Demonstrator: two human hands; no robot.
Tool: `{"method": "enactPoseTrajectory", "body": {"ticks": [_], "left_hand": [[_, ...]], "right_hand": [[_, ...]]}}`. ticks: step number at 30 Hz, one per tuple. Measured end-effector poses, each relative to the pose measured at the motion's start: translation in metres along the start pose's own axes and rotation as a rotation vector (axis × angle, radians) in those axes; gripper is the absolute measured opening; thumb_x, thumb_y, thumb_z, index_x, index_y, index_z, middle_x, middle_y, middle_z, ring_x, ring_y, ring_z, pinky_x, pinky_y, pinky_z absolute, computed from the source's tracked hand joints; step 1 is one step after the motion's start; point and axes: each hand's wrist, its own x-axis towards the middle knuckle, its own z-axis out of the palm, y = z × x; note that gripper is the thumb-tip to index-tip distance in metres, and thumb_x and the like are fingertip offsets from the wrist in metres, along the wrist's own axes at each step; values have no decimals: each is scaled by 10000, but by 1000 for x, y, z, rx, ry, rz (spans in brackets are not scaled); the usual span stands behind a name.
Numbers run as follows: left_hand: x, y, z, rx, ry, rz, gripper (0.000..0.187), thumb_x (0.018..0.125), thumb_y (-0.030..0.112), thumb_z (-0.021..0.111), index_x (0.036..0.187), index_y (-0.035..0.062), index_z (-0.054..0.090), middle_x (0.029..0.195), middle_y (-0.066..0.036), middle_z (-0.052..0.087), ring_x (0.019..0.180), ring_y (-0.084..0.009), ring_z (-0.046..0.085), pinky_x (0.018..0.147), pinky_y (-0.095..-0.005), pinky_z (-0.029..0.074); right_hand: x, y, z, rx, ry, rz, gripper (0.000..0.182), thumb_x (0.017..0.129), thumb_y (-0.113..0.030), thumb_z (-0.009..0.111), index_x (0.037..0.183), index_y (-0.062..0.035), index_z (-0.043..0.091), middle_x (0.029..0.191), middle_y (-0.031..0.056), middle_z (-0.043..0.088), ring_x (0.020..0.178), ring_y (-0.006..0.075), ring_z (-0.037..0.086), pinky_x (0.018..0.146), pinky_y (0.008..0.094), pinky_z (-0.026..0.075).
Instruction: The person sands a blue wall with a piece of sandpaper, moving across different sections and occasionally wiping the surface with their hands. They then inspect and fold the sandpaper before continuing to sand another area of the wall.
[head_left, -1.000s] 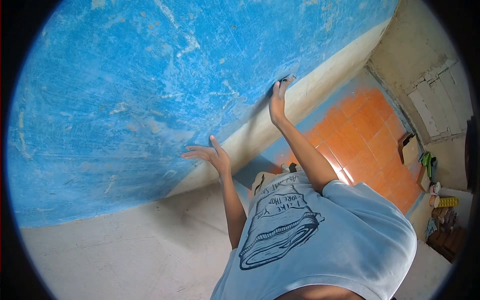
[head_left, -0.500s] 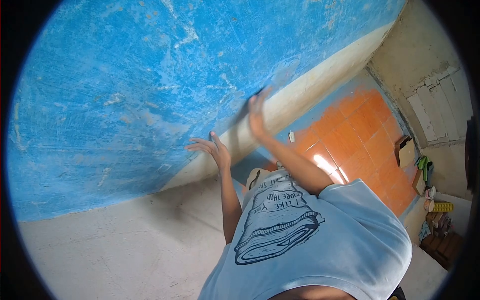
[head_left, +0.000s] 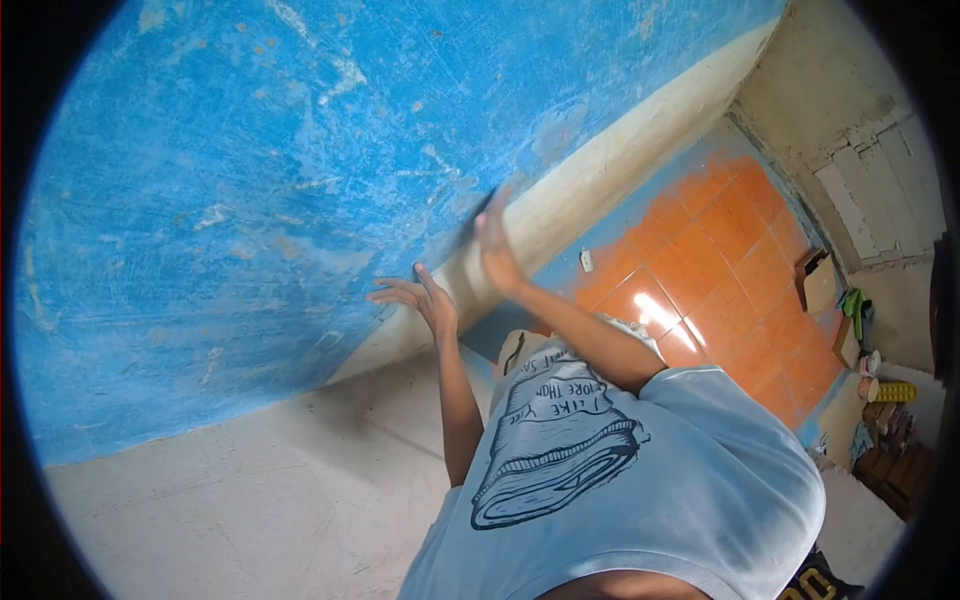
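Observation:
My left hand (head_left: pixel 425 300) rests flat on the worn blue wall (head_left: pixel 250 200), fingers spread, holding nothing. My right hand (head_left: pixel 495 245), blurred by motion, is just above and to the right of it. It grips a thin dark scraper-like tool (head_left: pixel 477 217) whose blade touches the wall near the edge of the blue paint. Both bare forearms run down to my light blue printed T-shirt (head_left: pixel 620 470).
A cream band (head_left: pixel 610 160) runs under the blue paint, with pale bare plaster (head_left: pixel 250 500) at lower left. Below lies an orange tiled floor (head_left: pixel 720 250). A weathered wooden door (head_left: pixel 880 190), a cardboard box (head_left: pixel 820 285) and a yellow object (head_left: pixel 895 392) stand at the right.
My right hand has swept the tool down and left along the wall, toward my left hand. The left hand has stayed on the wall.

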Motion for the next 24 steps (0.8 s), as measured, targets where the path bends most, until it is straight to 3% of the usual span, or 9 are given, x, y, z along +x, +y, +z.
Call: {"method": "enactPoseTrajectory", "body": {"ticks": [2,7,8,11,12,14,16,20,24], "left_hand": [[-2,4,-6,13,-25,21,1027,1007,741,279,1591,64,-227,1581,-264,-395,1493,-428,-322,1229,-615,-49],[-9,6,-15,-4,-48,61,1013,1017,718,301,1595,70,-220,1585,-267,-386,1499,-436,-305,1231,-610,-42],[-8,6,-13,-11,-38,59,1012,1018,715,306,1596,72,-219,1586,-267,-385,1499,-435,-305,1232,-608,-40],[-8,2,-7,-29,-21,57,1053,993,749,333,1597,96,-230,1582,-257,-399,1497,-444,-304,1217,-647,-27],[-7,1,-7,-32,-18,59,1074,979,768,343,1597,107,-236,1580,-251,-406,1497,-449,-304,1209,-667,-21],[-5,3,-7,-18,-24,67,1045,1003,732,335,1594,81,-230,1578,-261,-403,1492,-444,-315,1216,-643,-39],[-11,4,-11,-13,-22,64,1041,1012,718,335,1589,63,-234,1572,-268,-407,1487,-446,-323,1216,-635,-51],[-6,5,1,-18,10,66,1097,980,760,356,1578,88,-271,1568,-260,-420,1491,-469,-300,1207,-663,-25],[-7,10,1,-13,0,91,1096,995,736,355,1563,49,-283,1545,-292,-431,1475,-483,-322,1207,-655,-44]], "right_hand": [[49,39,-42,17,179,-60,838,1112,-487,282,1583,40,-166,1689,223,-156,1579,316,-65,1275,375,-5],[50,33,-43,52,212,184,820,1115,-467,296,1592,41,-137,1690,221,-152,1579,320,-65,1275,378,-13],[29,37,-15,-28,183,63,811,1118,-445,307,1593,35,-140,1688,220,-166,1577,330,-67,1274,378,-21],[2,2,2,121,39,42,806,1119,-427,318,1592,34,-145,1686,219,-175,1576,337,-71,1276,385,-15],[31,50,-7,50,168,-141,817,1117,-454,301,1589,33,-156,1687,213,-176,1578,336,-41,1279,389,21],[75,56,-76,135,206,61,880,1096,-541,284,1583,34,-170,1692,196,-166,1578,306,-69,1278,381,3],[70,52,-84,146,207,148,900,1090,-570,278,1583,35,-170,1695,188,-163,1578,291,-91,1277,373,-10],[18,42,-1,30,164,55,847,1107,-513,287,1591,36,-140,1693,191,-172,1574,295,-118,1275,359,-27],[48,57,-20,88,249,29,833,1111,-497,287,1593,35,-137,1693,198,-163,1576,288,-116,1275,348,-22]]}}
